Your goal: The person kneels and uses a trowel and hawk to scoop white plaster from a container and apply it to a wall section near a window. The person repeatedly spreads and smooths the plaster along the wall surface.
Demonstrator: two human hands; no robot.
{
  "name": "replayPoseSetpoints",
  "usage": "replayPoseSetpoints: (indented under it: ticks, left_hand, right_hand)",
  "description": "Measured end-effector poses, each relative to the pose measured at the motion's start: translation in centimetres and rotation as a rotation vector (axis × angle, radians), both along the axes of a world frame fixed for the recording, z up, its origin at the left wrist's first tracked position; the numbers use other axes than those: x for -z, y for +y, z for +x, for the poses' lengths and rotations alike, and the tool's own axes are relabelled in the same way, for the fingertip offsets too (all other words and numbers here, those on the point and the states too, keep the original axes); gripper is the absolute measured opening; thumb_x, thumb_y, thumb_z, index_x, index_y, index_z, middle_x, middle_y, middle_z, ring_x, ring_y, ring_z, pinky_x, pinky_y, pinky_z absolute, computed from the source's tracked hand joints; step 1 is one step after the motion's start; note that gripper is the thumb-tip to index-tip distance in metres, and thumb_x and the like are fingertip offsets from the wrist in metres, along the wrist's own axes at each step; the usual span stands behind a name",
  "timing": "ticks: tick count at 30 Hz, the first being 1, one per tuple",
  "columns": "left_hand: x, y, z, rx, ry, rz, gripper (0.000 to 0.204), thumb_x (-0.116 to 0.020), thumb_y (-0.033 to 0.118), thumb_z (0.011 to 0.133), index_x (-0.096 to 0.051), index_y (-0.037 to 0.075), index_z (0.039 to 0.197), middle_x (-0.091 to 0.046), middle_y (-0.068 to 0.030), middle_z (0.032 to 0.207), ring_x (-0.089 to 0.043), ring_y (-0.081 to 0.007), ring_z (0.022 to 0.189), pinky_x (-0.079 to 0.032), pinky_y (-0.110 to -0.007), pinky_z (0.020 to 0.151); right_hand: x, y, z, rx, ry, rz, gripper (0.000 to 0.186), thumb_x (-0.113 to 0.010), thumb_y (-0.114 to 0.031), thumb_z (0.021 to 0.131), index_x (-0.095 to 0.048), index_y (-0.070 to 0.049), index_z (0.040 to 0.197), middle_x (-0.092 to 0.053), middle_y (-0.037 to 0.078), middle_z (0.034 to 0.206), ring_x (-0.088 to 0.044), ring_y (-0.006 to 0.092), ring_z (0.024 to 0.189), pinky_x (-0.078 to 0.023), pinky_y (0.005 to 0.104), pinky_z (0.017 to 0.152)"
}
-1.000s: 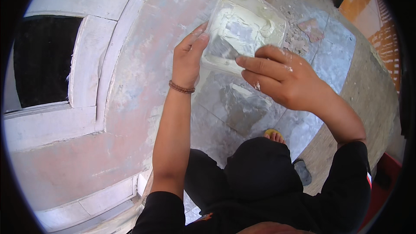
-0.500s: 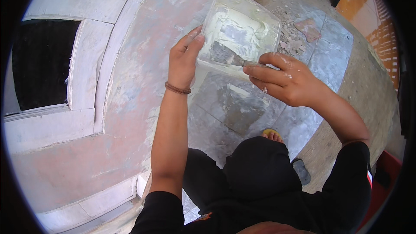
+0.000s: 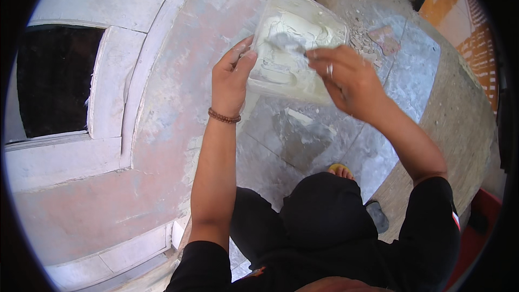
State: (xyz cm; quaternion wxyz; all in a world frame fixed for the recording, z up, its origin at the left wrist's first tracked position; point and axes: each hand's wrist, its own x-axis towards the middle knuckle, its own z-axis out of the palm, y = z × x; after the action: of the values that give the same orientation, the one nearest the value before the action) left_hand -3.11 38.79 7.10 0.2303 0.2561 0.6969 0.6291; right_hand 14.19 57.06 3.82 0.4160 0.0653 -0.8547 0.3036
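Observation:
A clear plastic tub (image 3: 338,28) holds pale, creamy putty (image 3: 296,26) smeared over its bottom and sides. My left hand (image 3: 233,75) grips the tub by its left wall, thumb over the rim and fingers outside. In my right hand (image 3: 351,81) is a putty knife (image 3: 289,43), pinched by its handle. Its blade, blurred by motion, lies in the putty near the middle of the tub. White smears show on my right fingers.
To the left is a patchy pink-grey wall (image 3: 162,146) with a white frame (image 3: 116,81) around a dark opening. Rubble and a broken chunk (image 3: 385,39) lie on the tiled floor (image 3: 413,59) beyond the tub. A dark grey object (image 3: 377,216) is near my foot.
My right hand has moved up and left, carrying the putty knife from the tub's near edge into the middle of the putty. The left hand and tub have hardly shifted.

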Motion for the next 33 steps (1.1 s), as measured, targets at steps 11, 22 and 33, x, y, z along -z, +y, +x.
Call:
replayPoseSetpoints:
  ticks: [11, 22, 33]
  left_hand:
    - [0.0, -0.7, 0.2, 0.009, 0.076, -0.01, 0.041, -0.064, 0.011, 0.094, -0.059, -0.004, 0.131, -0.063, -0.0106, 0.128, -0.057, -0.0161, 0.115, -0.044, -0.03, 0.1]
    - [0.1, -1.2, -0.5, 0.007, 0.097, -0.026, 0.04, -0.064, 0.008, 0.093, -0.059, -0.004, 0.13, -0.061, -0.0115, 0.131, -0.056, -0.0168, 0.117, -0.044, -0.031, 0.101]
    - [-0.1, -2.1, -0.9, -0.002, 0.132, -0.009, 0.04, -0.065, 0.007, 0.092, -0.059, -0.004, 0.13, -0.062, -0.0108, 0.131, -0.057, -0.0175, 0.116, -0.045, -0.032, 0.1]
  right_hand:
    - [-0.5, 1.0, -1.2, 0.098, 0.034, -0.074, 0.028, -0.067, 0.014, 0.072, -0.067, 0.0, 0.097, -0.07, 0.014, 0.109, -0.068, 0.03, 0.092, -0.054, 0.0359, 0.077]
    - [0.1, 0.4, 0.5, 0.07, -0.051, -0.063, 0.028, -0.066, 0.014, 0.073, -0.067, 0.0, 0.098, -0.07, 0.013, 0.11, -0.067, 0.0297, 0.091, -0.053, 0.0345, 0.076]
    - [3.2, 0.8, 1.9, -0.02, -0.046, -0.024, 0.026, -0.068, 0.013, 0.075, -0.068, 0.0, 0.098, -0.069, 0.014, 0.112, -0.067, 0.0299, 0.095, -0.053, 0.0369, 0.079]
